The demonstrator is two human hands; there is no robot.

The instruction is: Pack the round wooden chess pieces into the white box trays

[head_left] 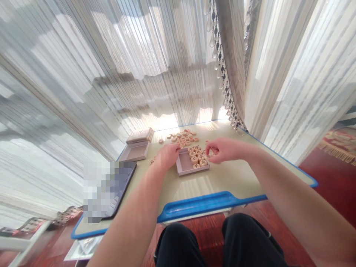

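Observation:
A shallow open box (183, 166) stands on the table, its right part filled with round wooden xiangqi pieces (194, 160) marked with dark characters. My left hand (167, 157) is closed on the upper left corner of this box. At its right edge, my right hand (221, 150) curls thumb and forefinger around what looks like a wooden xiangqi piece, mostly hidden by the fingers. Behind the box lies a loose pile of more pieces (182, 139), several with red characters. A few others lie partly hidden beside my left hand.
An empty shallow tray (135, 151) and a closed box (139, 135) sit at the back left. A dark-edged tablet (122, 193), partly pixelated, lies at the left. The table (191, 185) has a raised blue rim with a trough (198, 203) in front. Curtains (167, 92) hang close behind.

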